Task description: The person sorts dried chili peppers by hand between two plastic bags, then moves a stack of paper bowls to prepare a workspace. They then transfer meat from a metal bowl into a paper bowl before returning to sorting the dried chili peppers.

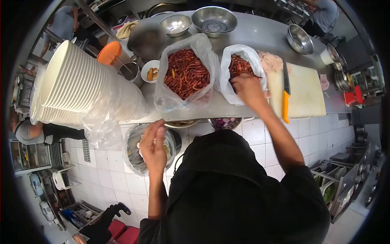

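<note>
Now your right hand (pixel 245 87) reaches into the chillies (pixel 239 65) in the white bag (pixel 224 79) on the counter (pixel 260 34); whether its fingers pinch any, you can't tell. Lifting out calls for clearing the rim. Your left hand (pixel 153 150) hangs loosely open.

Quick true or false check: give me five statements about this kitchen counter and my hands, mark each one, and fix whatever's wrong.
1. The right hand reaches into the white bag of red chillies. True.
2. The knife has a black handle. False: its handle is yellow-orange.
3. The left hand is inside the larger bag of chillies. False: it is near the counter's front edge, outside that bag.
4. The knife lies on the pale board. True.
5. The stacked tubs stand right of the board. False: they are at the counter's left end.
</note>
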Action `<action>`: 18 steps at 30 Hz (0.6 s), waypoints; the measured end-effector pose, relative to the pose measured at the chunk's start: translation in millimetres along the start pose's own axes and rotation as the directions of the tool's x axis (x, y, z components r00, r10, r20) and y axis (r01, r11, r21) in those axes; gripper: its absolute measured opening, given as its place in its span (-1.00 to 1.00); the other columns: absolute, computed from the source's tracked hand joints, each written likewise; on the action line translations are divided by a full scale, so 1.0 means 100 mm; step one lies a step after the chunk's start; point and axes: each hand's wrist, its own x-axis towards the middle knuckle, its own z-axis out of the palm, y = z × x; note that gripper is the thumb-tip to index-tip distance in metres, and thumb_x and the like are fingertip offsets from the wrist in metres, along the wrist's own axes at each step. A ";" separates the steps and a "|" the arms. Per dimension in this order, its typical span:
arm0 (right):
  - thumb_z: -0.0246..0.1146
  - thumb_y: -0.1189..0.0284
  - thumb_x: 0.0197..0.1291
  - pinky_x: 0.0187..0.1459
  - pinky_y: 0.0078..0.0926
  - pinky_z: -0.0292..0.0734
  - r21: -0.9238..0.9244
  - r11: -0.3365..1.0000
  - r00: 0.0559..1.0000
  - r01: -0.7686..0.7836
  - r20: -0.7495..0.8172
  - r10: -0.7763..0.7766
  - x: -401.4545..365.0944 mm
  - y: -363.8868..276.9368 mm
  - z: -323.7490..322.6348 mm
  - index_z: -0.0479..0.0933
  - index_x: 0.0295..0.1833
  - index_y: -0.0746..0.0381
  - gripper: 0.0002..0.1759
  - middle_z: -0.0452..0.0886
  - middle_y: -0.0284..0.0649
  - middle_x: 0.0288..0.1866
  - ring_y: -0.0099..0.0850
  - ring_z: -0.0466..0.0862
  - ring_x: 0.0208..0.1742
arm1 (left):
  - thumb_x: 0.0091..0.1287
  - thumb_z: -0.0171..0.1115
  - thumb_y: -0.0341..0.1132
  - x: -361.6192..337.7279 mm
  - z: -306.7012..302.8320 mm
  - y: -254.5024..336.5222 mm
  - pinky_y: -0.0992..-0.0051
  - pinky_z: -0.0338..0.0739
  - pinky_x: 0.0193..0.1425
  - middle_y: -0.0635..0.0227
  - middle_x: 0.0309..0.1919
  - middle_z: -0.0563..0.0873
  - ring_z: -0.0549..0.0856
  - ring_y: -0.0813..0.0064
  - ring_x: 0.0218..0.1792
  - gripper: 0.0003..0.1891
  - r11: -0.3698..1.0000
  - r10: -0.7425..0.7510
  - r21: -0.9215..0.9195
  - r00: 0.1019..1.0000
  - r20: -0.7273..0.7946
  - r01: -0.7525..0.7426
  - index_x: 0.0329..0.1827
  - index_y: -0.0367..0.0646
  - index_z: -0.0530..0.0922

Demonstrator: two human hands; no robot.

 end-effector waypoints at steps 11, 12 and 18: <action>0.30 0.51 0.13 0.09 -0.09 0.57 -0.013 0.992 0.979 -0.128 0.159 0.129 0.00 0.86 -0.03 0.74 -0.12 0.23 -0.79 0.69 0.05 -0.13 0.01 0.69 -0.06 | 0.37 0.31 -0.45 0.15 1.12 0.39 0.53 0.58 -0.08 0.22 -0.12 0.77 0.70 0.53 -0.22 -0.72 0.992 -0.004 -0.125 0.970 0.241 0.035 0.13 -0.22 0.68; 0.30 0.52 0.13 0.08 -0.08 0.57 0.040 0.989 0.972 -0.141 0.194 0.131 0.01 0.85 -0.07 0.75 -0.12 0.21 -0.79 0.69 0.05 -0.13 0.01 0.69 -0.07 | 0.37 0.32 -0.45 0.15 1.16 0.42 0.53 0.58 -0.09 0.23 -0.13 0.77 0.70 0.53 -0.23 -0.72 0.994 -0.013 -0.102 0.969 0.245 0.039 0.13 -0.22 0.69; 0.26 0.65 -0.02 0.14 -0.18 0.56 -0.101 0.983 0.954 0.154 0.276 -0.121 0.43 1.29 -0.03 0.78 -0.07 0.07 -0.60 0.60 -0.06 -0.02 -0.09 0.63 0.07 | 0.35 0.34 -0.44 0.09 1.48 0.46 0.52 0.58 -0.13 0.25 -0.14 0.76 0.69 0.52 -0.28 -0.73 0.998 -0.010 -0.059 0.974 0.225 0.024 0.10 -0.23 0.70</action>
